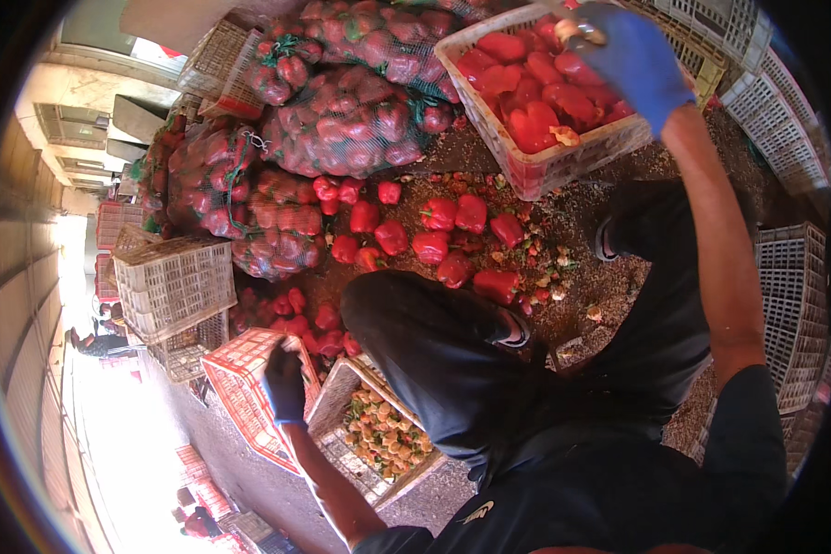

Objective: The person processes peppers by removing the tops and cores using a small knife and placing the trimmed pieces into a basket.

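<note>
My right hand [630, 62], in a blue glove, is over the far side of a pale plastic crate [547, 166] filled with red bell peppers [526, 76], many with their tops cut out. Its fingers close around a small object [582, 31], pale and blurred, which I cannot identify. My left hand [284, 384] wears a blue glove with a dark face and hangs over an orange plastic crate [239, 395]. How far its fingers are bent is hard to see. Beside it, a whitish crate [388, 495] contains pepper cores with green stems [388, 433].
Loose red bell peppers [391, 237] lie on the seed-strewn floor [602, 332] around my feet. Mesh sacks of peppers [346, 124] are piled beyond them. Stacked crates stand at left [173, 284] and right [789, 311]. Other people [100, 344] are farther off at left.
</note>
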`<state>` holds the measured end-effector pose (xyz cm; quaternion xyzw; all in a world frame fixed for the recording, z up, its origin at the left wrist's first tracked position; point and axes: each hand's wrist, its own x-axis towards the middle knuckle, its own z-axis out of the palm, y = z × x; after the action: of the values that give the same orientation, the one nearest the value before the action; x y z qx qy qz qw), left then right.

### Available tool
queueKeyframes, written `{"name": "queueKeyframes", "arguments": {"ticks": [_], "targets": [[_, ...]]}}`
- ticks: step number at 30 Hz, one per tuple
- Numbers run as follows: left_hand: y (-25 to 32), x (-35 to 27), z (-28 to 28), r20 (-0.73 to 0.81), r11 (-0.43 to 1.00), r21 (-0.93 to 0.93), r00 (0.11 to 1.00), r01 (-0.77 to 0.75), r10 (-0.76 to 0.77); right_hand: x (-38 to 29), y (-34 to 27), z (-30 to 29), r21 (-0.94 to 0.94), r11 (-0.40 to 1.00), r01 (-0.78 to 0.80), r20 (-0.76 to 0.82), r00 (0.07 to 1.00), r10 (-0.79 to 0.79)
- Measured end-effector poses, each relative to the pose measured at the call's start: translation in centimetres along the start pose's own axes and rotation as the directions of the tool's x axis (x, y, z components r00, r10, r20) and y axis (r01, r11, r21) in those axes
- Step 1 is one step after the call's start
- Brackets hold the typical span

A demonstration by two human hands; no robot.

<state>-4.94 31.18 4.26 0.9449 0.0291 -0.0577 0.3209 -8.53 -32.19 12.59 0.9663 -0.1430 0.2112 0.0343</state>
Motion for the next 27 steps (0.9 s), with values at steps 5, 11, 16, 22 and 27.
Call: {"name": "queueKeyframes", "arguments": {"ticks": [5,11,16,22,27], "targets": [[-11.3,1.4,3.3,-0.206,0.967,0.236,0.968,-0.093,0.143,-1.7,5.9,5.1,0.462,0.876,-0.140,-0.145,0.962,0.230],[-2.9,16.1,21.6,0.112,0.761,0.318,0.820,-0.565,0.562,-1.4,1.5,3.8,0.736,0.565,-0.373,0.214,0.920,0.329],[8.6,21.6,36.1,0.596,0.555,0.390,0.661,-0.735,0.456,-1.2,-0.9,4.7,0.621,0.654,-0.432,0.252,0.900,0.356],[9.4,27.4,42.9,0.831,0.539,0.447,0.555,-0.714,0.047,-0.7,-2.2,5.9,0.511,0.732,-0.451,0.310,0.891,0.332],[4.2,27.5,40.1,0.605,0.884,0.158,0.750,-0.441,0.266,-1.1,-2.8,6.2,0.565,0.722,-0.399,0.311,0.914,0.261]]}}
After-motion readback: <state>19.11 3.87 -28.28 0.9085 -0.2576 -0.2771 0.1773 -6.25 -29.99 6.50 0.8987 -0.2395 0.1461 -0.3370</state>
